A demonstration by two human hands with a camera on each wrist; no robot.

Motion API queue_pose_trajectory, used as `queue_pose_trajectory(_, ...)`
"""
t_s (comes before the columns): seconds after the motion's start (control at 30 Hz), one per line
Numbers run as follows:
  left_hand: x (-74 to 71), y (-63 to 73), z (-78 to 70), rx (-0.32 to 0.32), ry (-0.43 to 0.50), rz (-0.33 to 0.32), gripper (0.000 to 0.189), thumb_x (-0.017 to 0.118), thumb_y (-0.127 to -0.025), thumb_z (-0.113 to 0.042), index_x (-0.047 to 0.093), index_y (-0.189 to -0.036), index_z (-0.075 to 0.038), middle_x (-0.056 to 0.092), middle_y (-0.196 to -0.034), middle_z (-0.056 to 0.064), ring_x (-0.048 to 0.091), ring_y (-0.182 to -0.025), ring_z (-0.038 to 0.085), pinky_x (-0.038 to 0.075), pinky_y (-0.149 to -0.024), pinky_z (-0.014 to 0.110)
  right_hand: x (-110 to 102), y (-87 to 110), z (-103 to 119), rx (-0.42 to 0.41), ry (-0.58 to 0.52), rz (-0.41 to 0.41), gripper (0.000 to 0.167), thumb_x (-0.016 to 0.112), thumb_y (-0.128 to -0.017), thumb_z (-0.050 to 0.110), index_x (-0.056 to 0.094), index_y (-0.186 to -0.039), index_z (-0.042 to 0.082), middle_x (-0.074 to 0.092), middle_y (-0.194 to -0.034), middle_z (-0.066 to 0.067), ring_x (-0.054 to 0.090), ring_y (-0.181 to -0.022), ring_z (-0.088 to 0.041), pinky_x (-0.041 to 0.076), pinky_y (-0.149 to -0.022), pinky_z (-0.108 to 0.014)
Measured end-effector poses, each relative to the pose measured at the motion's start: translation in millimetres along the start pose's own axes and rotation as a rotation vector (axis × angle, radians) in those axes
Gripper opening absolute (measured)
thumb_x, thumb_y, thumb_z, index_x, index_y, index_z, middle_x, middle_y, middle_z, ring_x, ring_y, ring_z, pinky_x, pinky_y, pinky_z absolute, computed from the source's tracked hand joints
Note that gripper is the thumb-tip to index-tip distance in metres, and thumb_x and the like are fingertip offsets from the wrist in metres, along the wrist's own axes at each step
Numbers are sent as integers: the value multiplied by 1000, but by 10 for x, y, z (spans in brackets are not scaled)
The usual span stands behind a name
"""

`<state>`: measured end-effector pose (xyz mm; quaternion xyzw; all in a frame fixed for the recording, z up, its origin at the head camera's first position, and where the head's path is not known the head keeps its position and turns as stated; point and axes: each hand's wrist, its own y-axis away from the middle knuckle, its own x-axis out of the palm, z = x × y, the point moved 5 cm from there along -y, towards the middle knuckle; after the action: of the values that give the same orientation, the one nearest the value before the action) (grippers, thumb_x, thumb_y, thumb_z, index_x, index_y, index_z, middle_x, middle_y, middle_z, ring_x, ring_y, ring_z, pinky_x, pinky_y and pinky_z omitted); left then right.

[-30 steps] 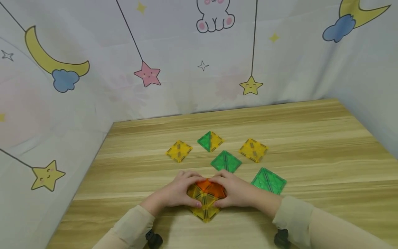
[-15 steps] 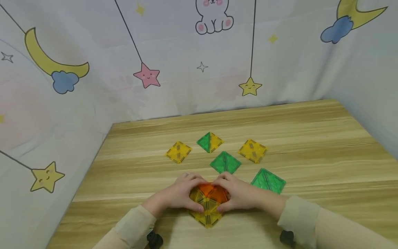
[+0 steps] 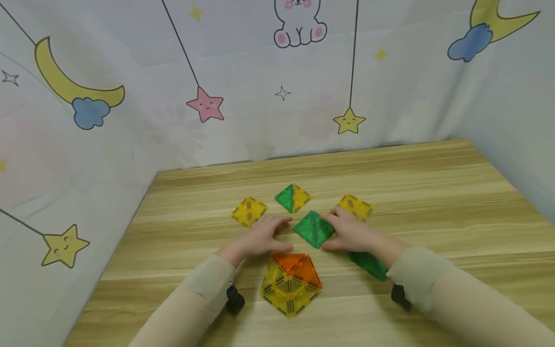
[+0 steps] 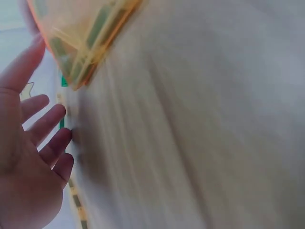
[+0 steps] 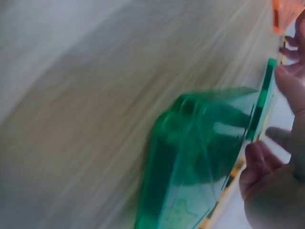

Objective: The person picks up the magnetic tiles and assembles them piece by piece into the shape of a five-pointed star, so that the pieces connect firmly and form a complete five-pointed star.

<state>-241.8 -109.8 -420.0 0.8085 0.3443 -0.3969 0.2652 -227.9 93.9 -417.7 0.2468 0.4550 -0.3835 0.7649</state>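
In the head view, a raised five-sided piece of orange and yellow magnetic tiles (image 3: 291,288) stands on the table with neither hand on it. Beyond it lies a green diamond of two triangular magnetic tiles (image 3: 313,229). My right hand (image 3: 349,233) is at that diamond's right side, thumb and fingertips spread right at its edges. My left hand (image 3: 257,238) hovers left of the diamond, thumb and fingers apart, holding nothing. The left wrist view shows those fingers (image 4: 50,124) loosely spread beside the orange piece. A second green diamond (image 3: 368,264) is partly hidden under my right forearm.
Flat on the wooden table (image 3: 195,193) lie a yellow diamond (image 3: 249,211) at the left, a green-and-yellow one (image 3: 293,198) at the back, and another yellow one (image 3: 357,206) partly behind my right hand. A printed cloth (image 3: 251,135) hangs behind the table.
Both hands have let go of the orange-and-yellow piece and moved away from me, the right to the middle green diamond, the left to its left. The piece had earlier slid slightly toward me.
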Motion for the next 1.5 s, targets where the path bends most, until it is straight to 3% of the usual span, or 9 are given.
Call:
queue_pose_trajectory(0.23, 27, -89, 9, -39, -70, -7, 78, 71, -79, -48, 39, -143, -16, 43, -133, 6, 38, -119, 27, 32, -99, 44, 89, -140, 22, 18, -63, 43, 72, 73, -81, 34, 43, -135, -3, 43, -125, -21, 47, -112, -33, 40, -93, -46)
queue_pose_trajectory(0.37, 37, -120, -4, -28, -96, -30, 77, 71, -79, -48, 40, -142, -14, 43, -134, 7, 38, -118, 28, 31, -99, 44, 63, -149, -13, 53, -109, 26, 71, 75, -80, 31, 45, -134, -4, 44, -123, -18, 48, -109, -30, 41, -92, -44)
queue_pose_trajectory(0.5, 48, -148, -14, -28, -119, -40, 77, 71, -79, -48, 42, -141, -13, 44, -131, 8, 39, -117, 28, 31, -98, 44, 64, -160, -31, 37, -109, 31, 70, 75, -80, 34, 47, -133, -2, 45, -119, -16, 48, -106, -28, 41, -91, -43)
queue_pose_trajectory(0.8, 61, -183, -17, -79, -110, -59, 74, 73, -78, -45, 45, -139, -14, 45, -127, 7, 40, -112, 27, 34, -95, 40, 84, -221, -39, 51, -137, 22, 69, 76, -79, 34, 49, -132, 0, 46, -116, -11, 49, -103, -24, 41, -90, -41)
queue_pose_trajectory(1.03, 47, -192, 1, -75, -24, -92, 72, 76, -77, -38, 47, -135, -9, 46, -125, 9, 43, -112, 24, 35, -95, 39, 88, -244, -23, 70, -196, -7, 71, 78, -77, 31, 47, -133, 1, 51, -118, -12, 49, -107, -25, 40, -93, -43)
queue_pose_trajectory(1.23, 26, -214, 39, -75, 128, -103, 59, 71, -84, -26, 46, -133, -4, 51, -121, 10, 49, -109, 22, 40, -93, 38, 108, -262, -6, 114, -320, 21, 70, 76, -80, 26, 41, -136, 4, 55, -120, -10, 53, -106, -22, 41, -92, -43)
queue_pose_trajectory(1.5, -29, -180, 88, -139, 400, -187, 44, 61, -91, -12, 42, -131, -10, 51, -103, 8, 49, -90, 21, 42, -81, 36, 75, -276, 49, 127, -625, 13, 46, 60, -93, 16, 43, -135, 13, 54, -112, -10, 53, -97, -21, 43, -81, -38)
